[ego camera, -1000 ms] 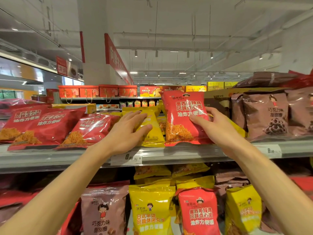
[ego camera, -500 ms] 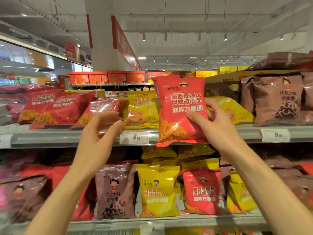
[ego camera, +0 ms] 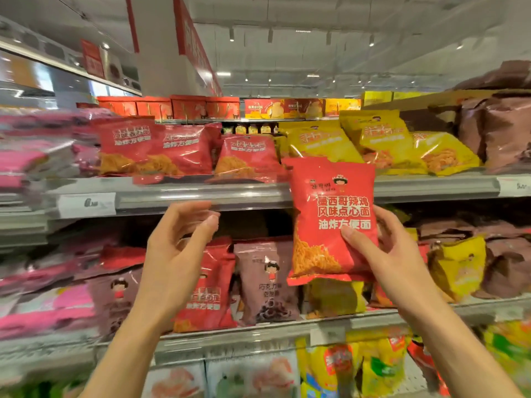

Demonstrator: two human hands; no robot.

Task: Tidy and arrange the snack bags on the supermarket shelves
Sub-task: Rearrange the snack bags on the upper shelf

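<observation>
Snack bag [ego camera: 332, 214] stands upright, long axis vertical, gripped by right hand [ego camera: 385, 251].

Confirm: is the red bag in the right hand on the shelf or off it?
Off: the right hand holds the red bag in front of the shelf edge.

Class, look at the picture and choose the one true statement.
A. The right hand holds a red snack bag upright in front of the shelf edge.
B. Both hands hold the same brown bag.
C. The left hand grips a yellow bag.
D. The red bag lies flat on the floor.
A: the right hand grips the red snack bag upright before the shelf edge, while the left hand holds nothing.
</observation>
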